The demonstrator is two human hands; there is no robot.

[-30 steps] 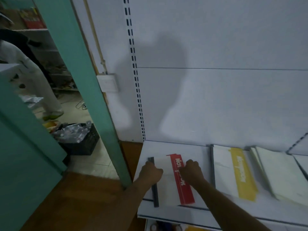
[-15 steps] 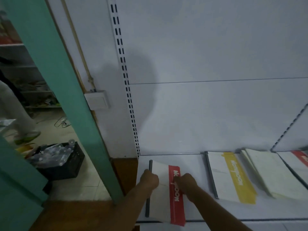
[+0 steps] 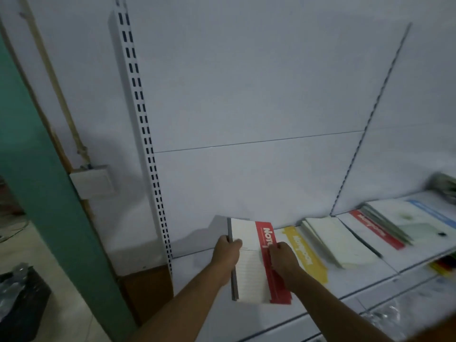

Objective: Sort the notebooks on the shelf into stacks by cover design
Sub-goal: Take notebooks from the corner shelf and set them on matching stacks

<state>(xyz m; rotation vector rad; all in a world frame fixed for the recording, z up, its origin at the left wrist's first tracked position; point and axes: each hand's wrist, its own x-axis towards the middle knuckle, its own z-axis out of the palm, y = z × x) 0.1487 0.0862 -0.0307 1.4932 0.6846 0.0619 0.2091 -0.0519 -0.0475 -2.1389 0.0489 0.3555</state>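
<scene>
A white notebook with a red stripe is lifted above the left end of the white shelf. My left hand grips its grey spine edge and my right hand grips the red-stripe side. Just right of it lies a yellow-striped notebook, partly hidden by my right hand. Further right lie a plain cream notebook stack, another red-striped notebook, and a pale green-covered stack overlapping it.
A slotted upright bounds the shelf on the left, with a green door frame and a wall switch beyond. A black crate sits on the floor at lower left. A lower shelf shows beneath.
Both hands have lifted the red-striped notebook off the shelf and carried it right, toward the yellow one. The view has swung right, showing more notebooks.
</scene>
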